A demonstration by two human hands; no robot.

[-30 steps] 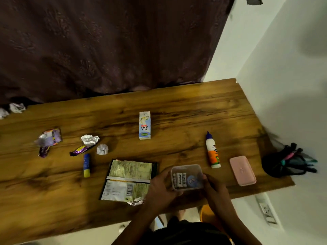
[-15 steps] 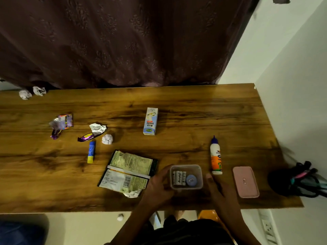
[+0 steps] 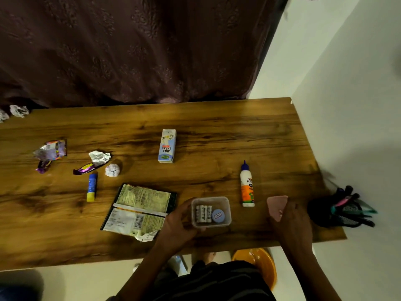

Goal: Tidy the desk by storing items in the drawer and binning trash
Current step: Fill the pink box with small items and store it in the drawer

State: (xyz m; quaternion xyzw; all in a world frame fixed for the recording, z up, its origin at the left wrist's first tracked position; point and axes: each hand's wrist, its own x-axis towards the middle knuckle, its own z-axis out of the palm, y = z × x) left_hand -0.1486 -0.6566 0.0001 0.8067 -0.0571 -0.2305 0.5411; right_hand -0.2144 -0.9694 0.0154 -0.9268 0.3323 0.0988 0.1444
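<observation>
On the wooden desk (image 3: 217, 131), near its front edge, stands a clear plastic box (image 3: 211, 212) holding batteries and a small round blue item. My left hand (image 3: 176, 224) grips the box's left side. My right hand (image 3: 293, 220) lies over a pink case (image 3: 276, 205) to the right, thumb at its near edge and fingers over its far side, hiding most of it. A white and orange glue bottle (image 3: 247, 187) lies between box and case. No drawer is in view.
A milkshake carton (image 3: 167, 146), blue glue stick (image 3: 92, 187), flattened packet (image 3: 138, 210), paper ball (image 3: 112, 170) and foil wrappers (image 3: 51, 149) lie further left. A black pen holder (image 3: 340, 210) sits at the right edge. An orange tub (image 3: 258, 263) is under the desk.
My right hand left the plastic box and moved right onto the pink case. My left hand stays on the box, which rests on the desk. The view tilted slightly.
</observation>
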